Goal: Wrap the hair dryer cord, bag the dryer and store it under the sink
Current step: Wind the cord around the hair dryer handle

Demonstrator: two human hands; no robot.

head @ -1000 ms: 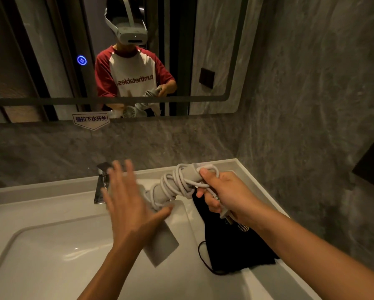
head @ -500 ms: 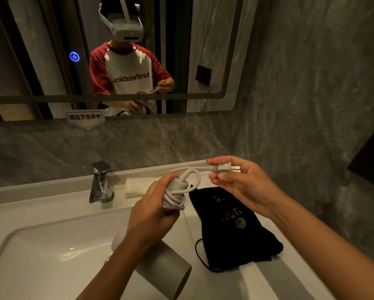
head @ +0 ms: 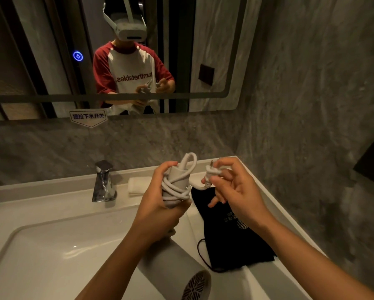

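Over the white basin (head: 40,245), my left hand (head: 160,208) clamps the cord-wound grey plastic hair dryer (head: 177,263) steady; my right hand (head: 235,191) pinches its plug (head: 211,171) for tucking, black cloth bag (head: 231,234) waiting right.

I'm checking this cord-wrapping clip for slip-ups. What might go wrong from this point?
1. The right hand pinches only the plug; if it slips, the cord coiled around the handle may unwind.
2. The left hand holds the hair dryer by its handle over the sink; a loose grip might drop it in.
3. The black bag lies near the counter's edge and may get knocked off.
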